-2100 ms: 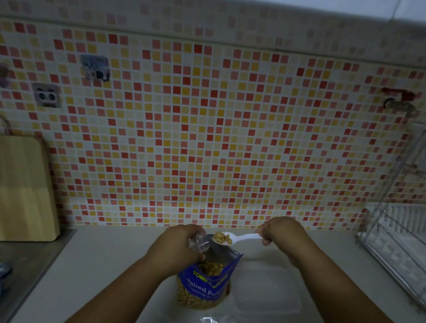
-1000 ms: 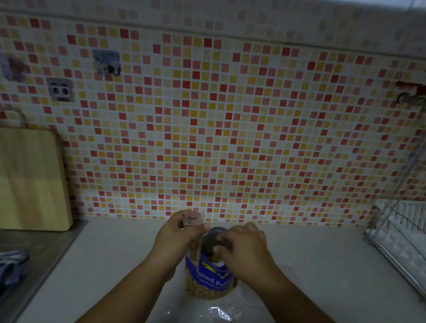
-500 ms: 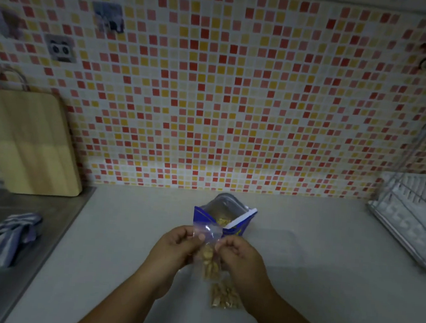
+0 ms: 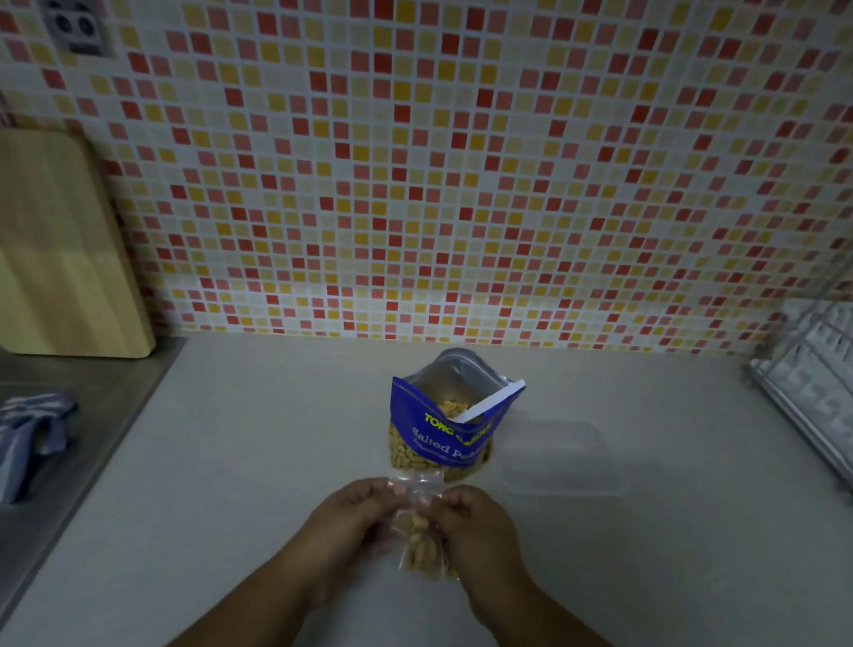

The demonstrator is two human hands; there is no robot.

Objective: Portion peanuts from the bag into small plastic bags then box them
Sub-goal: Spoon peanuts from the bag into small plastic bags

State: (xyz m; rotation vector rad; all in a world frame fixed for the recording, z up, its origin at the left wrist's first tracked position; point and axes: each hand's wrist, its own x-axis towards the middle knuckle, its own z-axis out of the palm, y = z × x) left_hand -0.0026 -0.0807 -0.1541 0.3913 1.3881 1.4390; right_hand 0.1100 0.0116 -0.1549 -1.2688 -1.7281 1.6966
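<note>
Dim, flat light with a grey-blue cast lies over the countertop (image 4: pixel 257 463); the mosaic tile wall (image 4: pixel 427 168) is the brightest area. Shadows are faint and diffuse. Soft glints sit on the small plastic bag (image 4: pixel 418 539) and the foil lining of the peanut bag (image 4: pixel 436 427). Wide-angle distortion bows the cutting board (image 4: pixel 49 249) and dish rack (image 4: pixel 842 380) at the edges, where the striped cloth (image 4: pixel 17 442) looks smeared.

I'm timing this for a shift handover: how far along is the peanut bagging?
Done: the small bag holds a portion of peanuts, and the spoon rests in the open peanut bag. In hand: the left hand and right hand pinch the small bag's top, apparently sealing it. Left: boxing it; the clear box beside the peanut bag looks empty, and the peanut bag holds plenty to portion.
</note>
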